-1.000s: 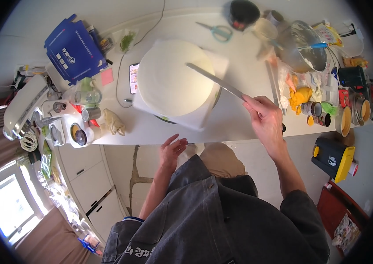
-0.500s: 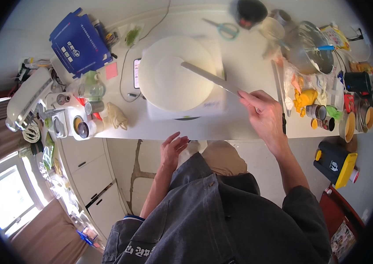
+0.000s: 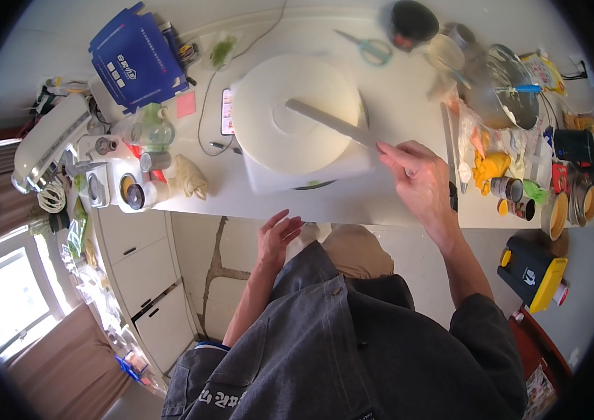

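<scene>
My right hand is closed round the handle end of a long, flat icing spatula. Its blade reaches left across the smooth white round top of what looks like a cream-covered cake, ending near a faint ring at the middle. Whether the blade touches the surface is hard to tell. Beneath the round lies a pale, square-edged base, with a dark curved rim partly showing. My left hand holds nothing, its fingers loosely bent and apart, just off the table's front edge.
A metal bowl with white cream and a blue-handled spatula stands at right, near yellow piping bags and jars. Scissors and a dark bowl lie behind. Left are a phone, blue box, jars and a stand mixer.
The table scene has shifted slightly right and tilted in the view. The base under the white round now sits more at an angle. My right hand keeps its grip, and both hands have barely moved.
</scene>
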Demonstrator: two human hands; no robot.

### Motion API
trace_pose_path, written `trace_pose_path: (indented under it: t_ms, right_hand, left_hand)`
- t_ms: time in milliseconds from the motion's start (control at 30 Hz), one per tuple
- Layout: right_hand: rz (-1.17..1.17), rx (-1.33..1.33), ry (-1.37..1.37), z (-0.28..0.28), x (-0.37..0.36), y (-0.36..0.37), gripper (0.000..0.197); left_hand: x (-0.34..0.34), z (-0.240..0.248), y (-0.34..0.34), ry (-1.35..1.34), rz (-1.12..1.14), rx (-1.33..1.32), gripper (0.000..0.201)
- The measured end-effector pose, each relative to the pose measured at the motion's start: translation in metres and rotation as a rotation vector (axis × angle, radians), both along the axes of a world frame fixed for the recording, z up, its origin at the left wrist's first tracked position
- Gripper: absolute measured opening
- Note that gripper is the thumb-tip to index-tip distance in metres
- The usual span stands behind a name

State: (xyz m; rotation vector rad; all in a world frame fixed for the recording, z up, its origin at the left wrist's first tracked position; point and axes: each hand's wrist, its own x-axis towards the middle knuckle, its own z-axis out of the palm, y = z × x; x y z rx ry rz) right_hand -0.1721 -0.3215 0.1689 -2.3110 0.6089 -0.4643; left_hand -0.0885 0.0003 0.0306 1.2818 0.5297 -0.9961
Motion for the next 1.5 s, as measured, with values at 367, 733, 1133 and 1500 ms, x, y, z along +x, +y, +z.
trace_pose_path:
  t_ms: [367,733,1133,1500]
  right_hand:
    - [0.052,-0.024,-0.006,-0.005,0.005,0.003,0.026]
    - [-0.009,0.706,-0.045,-0.011,-0.031,0.0,0.017]
    - [-0.726,-0.406,0.328,-0.064,-0.167,-0.185,0.042]
    - [-0.683,-0.604,0.668,0.062,-0.214,-0.174,0.034]
  left_hand:
    - [0.001,-0.002,0.002,0.001,0.038,-0.011,0.043]
    - [0.018,-0.026,-0.002,-0.001,0.396,-0.534,0.053]
    - [0.045,-0.003,-0.045,0.157,0.572,-0.599,0.067]
    - [0.038,-0.015,-0.051,0.314,0.538,-0.467,0.077]
